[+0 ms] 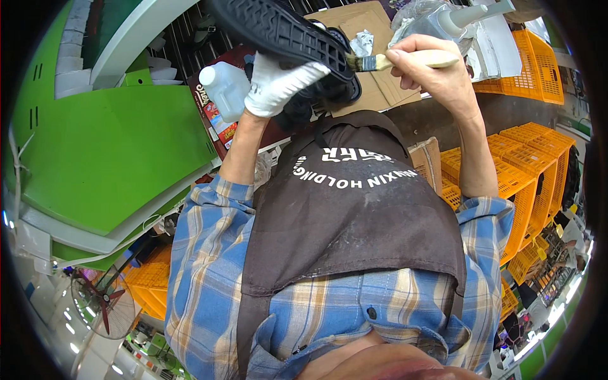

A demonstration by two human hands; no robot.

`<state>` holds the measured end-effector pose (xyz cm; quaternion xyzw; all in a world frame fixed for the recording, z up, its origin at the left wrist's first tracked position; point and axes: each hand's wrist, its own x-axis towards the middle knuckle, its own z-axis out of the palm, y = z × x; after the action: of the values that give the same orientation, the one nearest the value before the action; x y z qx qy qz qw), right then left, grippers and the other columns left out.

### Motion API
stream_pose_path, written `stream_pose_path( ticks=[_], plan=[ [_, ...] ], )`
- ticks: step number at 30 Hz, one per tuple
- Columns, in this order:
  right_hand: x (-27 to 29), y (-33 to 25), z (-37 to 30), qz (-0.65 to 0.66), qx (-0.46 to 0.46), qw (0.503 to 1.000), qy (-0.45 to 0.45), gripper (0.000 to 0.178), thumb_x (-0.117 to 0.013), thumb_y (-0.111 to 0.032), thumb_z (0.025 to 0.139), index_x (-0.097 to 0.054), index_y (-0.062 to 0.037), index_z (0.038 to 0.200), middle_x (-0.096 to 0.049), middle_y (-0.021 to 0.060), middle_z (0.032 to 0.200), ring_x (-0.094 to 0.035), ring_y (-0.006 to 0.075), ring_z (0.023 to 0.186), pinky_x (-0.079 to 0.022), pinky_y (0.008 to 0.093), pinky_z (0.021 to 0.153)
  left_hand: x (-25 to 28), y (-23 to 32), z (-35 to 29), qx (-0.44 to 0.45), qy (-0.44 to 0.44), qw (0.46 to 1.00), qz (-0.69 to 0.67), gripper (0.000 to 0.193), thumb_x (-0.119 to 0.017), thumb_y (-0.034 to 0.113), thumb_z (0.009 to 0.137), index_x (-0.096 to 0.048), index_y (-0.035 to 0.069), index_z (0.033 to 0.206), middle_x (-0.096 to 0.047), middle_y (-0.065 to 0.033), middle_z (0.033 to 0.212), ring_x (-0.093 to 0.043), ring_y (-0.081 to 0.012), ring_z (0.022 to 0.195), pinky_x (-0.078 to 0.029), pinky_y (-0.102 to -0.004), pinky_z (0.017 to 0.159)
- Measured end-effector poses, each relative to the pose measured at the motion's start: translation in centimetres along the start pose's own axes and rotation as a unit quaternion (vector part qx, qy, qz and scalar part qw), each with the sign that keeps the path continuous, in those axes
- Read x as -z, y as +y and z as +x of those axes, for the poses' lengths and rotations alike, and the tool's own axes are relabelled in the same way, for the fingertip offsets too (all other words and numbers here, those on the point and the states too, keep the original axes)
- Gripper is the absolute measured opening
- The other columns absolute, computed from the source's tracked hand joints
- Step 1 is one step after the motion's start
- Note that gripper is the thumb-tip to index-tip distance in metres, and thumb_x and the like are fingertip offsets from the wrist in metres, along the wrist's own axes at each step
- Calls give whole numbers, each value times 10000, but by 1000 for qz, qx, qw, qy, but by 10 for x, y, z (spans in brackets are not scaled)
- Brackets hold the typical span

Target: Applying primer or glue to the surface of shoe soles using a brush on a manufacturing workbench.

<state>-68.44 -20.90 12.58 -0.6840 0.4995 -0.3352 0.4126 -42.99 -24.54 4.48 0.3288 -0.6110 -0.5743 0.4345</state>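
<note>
My left hand [278, 85], in a white glove, is wrapped around a black shoe [285, 38] and tilts it so its ridged sole faces me. The bare fingers of my right hand [437, 73] pinch the pale handle of a paintbrush [405, 61]. Its bristles touch the edge of the sole near the shoe's right end. Below the held shoe, more black footwear [339, 88] sits on the work surface, partly hidden. Beneath the brush lies a flat piece of brown cardboard [386, 92] with a crumpled white wad [362, 43] on it.
A translucent plastic jug [225, 88] stands left of my gloved hand. At the upper right is a clear spouted container [437, 25] in plastic wrap. Orange crates [525, 171] are stacked on the right. A green machine housing [114, 152] fills the left, with a fan [104, 304] below.
</note>
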Motion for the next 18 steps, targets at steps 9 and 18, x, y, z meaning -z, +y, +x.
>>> stream_pose_path(
  ticks=[9, 18],
  plan=[
    [-3, -6, 9, 62, -107, 990, 69, 229, -642, -241, 870, -662, -17, 822, -624, 7, 649, -551, 21, 519, -413, 142, 456, -3, 7, -11, -241, -15, 851, 466, 959, -762, 238, 736, -137, -4, 1422, -389, -128, 1368, -440, -246, 1217, -259, -357, 1089],
    [-12, -22, 2, 81, -106, 990, 34, 217, -640, -231, 870, -662, -18, 833, -623, 12, 650, -556, 34, 510, -423, 148, 458, -3, -22, 12, -369, 26, 898, 239, 620, -713, 6, 692, -421, 18, 1238, -506, -184, 1241, -532, -288, 1118, -404, -358, 976]
  ],
)
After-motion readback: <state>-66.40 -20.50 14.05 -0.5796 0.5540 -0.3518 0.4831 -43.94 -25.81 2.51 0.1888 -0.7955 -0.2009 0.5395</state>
